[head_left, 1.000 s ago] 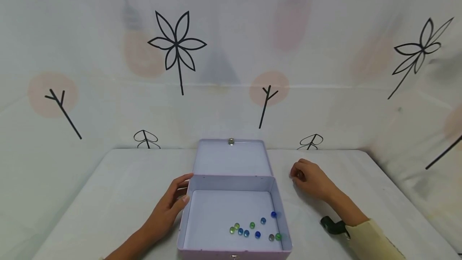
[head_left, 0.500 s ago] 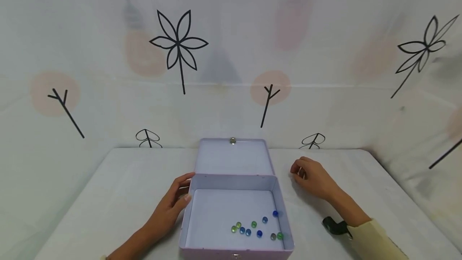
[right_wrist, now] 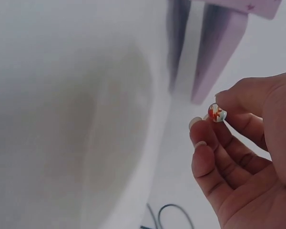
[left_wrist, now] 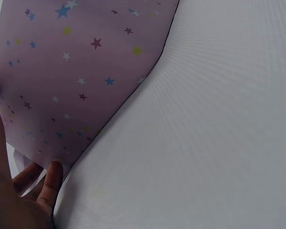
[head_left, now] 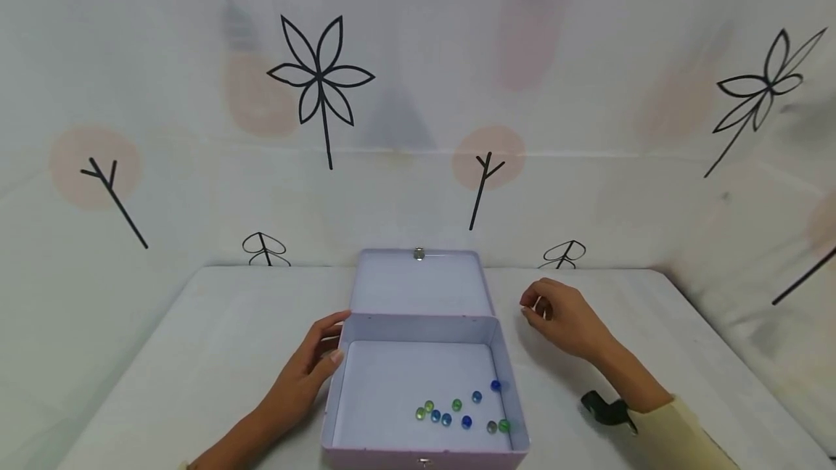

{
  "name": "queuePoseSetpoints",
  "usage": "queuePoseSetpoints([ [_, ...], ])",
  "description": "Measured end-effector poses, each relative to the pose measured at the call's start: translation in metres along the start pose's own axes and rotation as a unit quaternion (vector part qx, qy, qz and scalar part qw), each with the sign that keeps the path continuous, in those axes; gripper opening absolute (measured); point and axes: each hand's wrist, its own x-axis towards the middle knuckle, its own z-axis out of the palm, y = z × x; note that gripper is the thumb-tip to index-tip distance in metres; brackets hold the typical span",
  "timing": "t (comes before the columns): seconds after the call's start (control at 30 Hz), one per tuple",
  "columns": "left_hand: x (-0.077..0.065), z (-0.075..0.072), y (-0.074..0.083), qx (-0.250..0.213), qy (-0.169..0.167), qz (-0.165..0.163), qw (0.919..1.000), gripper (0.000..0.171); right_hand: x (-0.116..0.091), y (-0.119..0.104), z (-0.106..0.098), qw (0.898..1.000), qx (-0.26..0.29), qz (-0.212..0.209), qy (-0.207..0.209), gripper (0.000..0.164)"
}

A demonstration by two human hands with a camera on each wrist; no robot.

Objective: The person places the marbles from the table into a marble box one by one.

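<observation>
A lilac tin box [head_left: 405, 368] stands with its hinged lid [head_left: 421, 281] folded back. Several blue and green glass marbles and one greyish marble [head_left: 492, 427] lie in its near right part. At the box's left side, my left hand [head_left: 300, 376] grips the wall, thumb at the rim and fingers around the back corner. The left wrist view shows the star-printed outer wall [left_wrist: 95, 67] against those fingers [left_wrist: 51, 183]. To the right of the box, my right hand [head_left: 568, 318] is raised above the table. Its thumb and forefinger pinch a clear marble with orange and white swirls [right_wrist: 216, 113].
A white cloth covers the table [head_left: 261, 310], and a patterned cloth [head_left: 405, 93] hangs behind it. A black strap-like piece [head_left: 607, 410] sits at the right wrist. A thin dark cable [right_wrist: 176, 207] loops low in the right wrist view.
My right hand has risen slightly and shifted a little left, toward the box. The left hand and the marbles in the box stay where they were.
</observation>
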Motion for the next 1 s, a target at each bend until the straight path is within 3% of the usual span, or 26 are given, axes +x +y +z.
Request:
queuePoseSetpoints([
  [0.47, 0.002, -0.001, -0.001, 0.003, -0.001, -0.008, 1.0, 0.053, -0.002, -0.034, -0.002, 0.998, 0.034, -0.059, 0.007, 0.019],
  [1.0, 0.0, -0.003, 0.002, -0.02, -0.009, 0.007, 0.9997, 0.054, -0.008, -0.061, -0.004, 0.996, 0.058, -0.057, -0.021, 0.022],
])
